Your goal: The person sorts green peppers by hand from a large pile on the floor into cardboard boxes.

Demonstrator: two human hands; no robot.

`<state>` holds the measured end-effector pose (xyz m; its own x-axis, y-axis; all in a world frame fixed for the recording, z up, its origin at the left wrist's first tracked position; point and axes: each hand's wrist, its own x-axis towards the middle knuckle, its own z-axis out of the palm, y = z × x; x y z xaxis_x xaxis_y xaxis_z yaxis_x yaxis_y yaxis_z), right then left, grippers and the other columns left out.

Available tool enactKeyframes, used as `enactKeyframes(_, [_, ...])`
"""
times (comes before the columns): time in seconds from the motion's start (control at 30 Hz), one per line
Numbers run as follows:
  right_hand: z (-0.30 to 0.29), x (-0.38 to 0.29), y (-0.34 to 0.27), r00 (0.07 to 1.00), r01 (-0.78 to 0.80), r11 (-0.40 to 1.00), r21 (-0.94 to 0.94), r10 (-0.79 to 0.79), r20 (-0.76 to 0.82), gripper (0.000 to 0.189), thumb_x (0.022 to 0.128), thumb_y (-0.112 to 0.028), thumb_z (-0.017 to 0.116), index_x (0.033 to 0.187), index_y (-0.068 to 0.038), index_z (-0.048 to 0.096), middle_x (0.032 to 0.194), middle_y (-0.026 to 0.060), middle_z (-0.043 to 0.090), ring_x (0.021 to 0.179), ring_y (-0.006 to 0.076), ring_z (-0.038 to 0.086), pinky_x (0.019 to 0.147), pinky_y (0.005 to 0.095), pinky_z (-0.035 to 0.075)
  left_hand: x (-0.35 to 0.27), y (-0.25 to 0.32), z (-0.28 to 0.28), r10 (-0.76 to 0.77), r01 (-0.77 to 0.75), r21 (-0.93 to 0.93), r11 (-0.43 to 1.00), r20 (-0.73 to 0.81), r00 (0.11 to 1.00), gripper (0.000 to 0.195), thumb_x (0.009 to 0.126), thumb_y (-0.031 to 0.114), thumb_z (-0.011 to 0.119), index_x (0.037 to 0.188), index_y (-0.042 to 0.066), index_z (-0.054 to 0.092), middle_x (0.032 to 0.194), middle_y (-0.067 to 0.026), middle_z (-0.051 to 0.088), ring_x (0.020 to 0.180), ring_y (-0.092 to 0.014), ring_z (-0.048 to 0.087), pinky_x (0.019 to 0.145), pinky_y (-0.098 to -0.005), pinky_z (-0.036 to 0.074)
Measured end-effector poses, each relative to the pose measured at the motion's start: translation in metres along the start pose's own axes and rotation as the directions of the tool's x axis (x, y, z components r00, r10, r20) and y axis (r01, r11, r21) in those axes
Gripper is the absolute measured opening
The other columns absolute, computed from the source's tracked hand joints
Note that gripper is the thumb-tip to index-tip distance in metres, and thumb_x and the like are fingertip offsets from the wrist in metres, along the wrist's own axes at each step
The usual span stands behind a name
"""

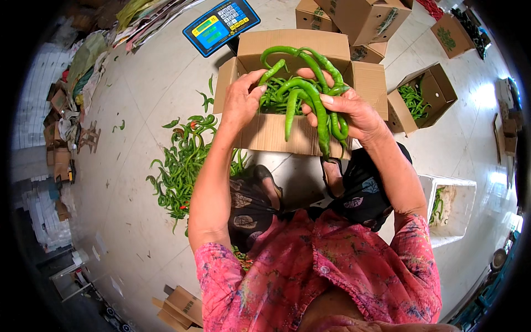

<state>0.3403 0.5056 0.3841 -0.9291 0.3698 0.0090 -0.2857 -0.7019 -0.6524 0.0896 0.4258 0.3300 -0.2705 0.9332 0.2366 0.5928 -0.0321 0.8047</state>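
Note:
Several long green chili peppers (309, 89) are bunched in my right hand (352, 110), the thumb pressed over them. My left hand (244, 97) pinches the end of one curved green pepper (274, 71) between thumb and fingers. Both hands are above an open cardboard box (290, 133) that holds more green peppers (274, 95). A large heap of green peppers (182, 162), with a few red ones, lies on the tiled floor to the left of the box. Part of the heap is hidden behind my left arm.
A digital scale display (222, 27) stands behind the box. An open carton with peppers (444, 93) and a white foam box (452, 182) are on the right. Stacked cartons (373, 20) stand at the back. My feet are close below the box.

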Motion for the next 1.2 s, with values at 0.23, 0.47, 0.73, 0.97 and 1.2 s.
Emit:
enactKeyframes(0.23, [-0.002, -0.002, -0.001, 0.999, -0.013, 0.999, -0.034, 0.012, -0.038, 0.054, 0.095, -0.008, 0.06, 0.146, -0.005, 0.042, 0.122, 0.0094, 0.061, 0.098, 0.0174, 0.066, 0.083, 0.0306, 0.06, 0.01, 0.028, -0.007, -0.255, 0.23, -0.659, 0.716, 0.06, 0.965, 0.052, 0.087, 0.02, 0.07, 0.135, 0.003, 0.056, 0.131, -0.0043, 0.059, 0.12, -0.016, 0.052, 0.1, -0.0307, 0.043])
enactKeyframes(0.47, [-0.005, 0.0, 0.015, 0.972, -0.223, 0.962, -0.161, 0.206, -0.116, 0.054, 0.092, -0.009, 0.066, 0.142, -0.006, 0.047, 0.124, 0.0063, 0.062, 0.096, 0.0144, 0.066, 0.083, 0.0319, 0.059, -0.004, 0.064, -0.01, -0.031, 0.106, -0.397, 0.912, 0.192, 0.981, 0.028, 0.093, 0.02, 0.067, 0.117, 0.005, 0.07, 0.104, -0.0036, 0.071, 0.098, -0.011, 0.063, 0.088, -0.0273, 0.05])
enactKeyframes(0.73, [-0.002, 0.002, 0.017, 0.971, -0.222, 0.969, -0.107, 0.209, -0.12, 0.073, 0.085, -0.011, 0.071, 0.147, 0.001, 0.035, 0.122, 0.0139, 0.058, 0.099, 0.0196, 0.065, 0.08, 0.0305, 0.058, -0.005, 0.035, -0.036, -0.188, 0.295, -0.54, 0.789, 0.245, 0.951, 0.023, 0.091, 0.017, 0.069, 0.107, -0.001, 0.07, 0.082, -0.0026, 0.067, 0.07, -0.007, 0.056, 0.062, -0.0202, 0.043])
enactKeyframes(0.97, [-0.007, 0.007, 0.011, 0.999, 0.001, 1.0, 0.003, -0.001, -0.041, 0.062, 0.089, -0.008, 0.063, 0.146, 0.0, 0.038, 0.114, 0.0164, 0.061, 0.093, 0.0192, 0.066, 0.08, 0.0279, 0.059, -0.008, 0.029, -0.05, -0.134, 0.357, -0.761, 0.542, 0.34, 0.931, 0.022, 0.092, 0.009, 0.065, 0.112, -0.002, 0.067, 0.084, -0.005, 0.065, 0.059, -0.005, 0.047, 0.051, -0.0176, 0.035])
enactKeyframes(1.2, [-0.017, 0.004, 0.004, 0.996, 0.004, 1.0, 0.019, -0.003, -0.085, 0.057, 0.09, -0.01, 0.064, 0.141, 0.0, 0.042, 0.108, 0.0174, 0.064, 0.088, 0.0193, 0.068, 0.08, 0.0278, 0.059, 0.001, -0.014, -0.056, -0.411, 0.127, -0.897, 0.423, -0.065, 0.909, 0.028, 0.097, 0.01, 0.061, 0.121, -0.003, 0.059, 0.1, -0.011, 0.065, 0.083, -0.014, 0.06, 0.065, -0.0235, 0.049])
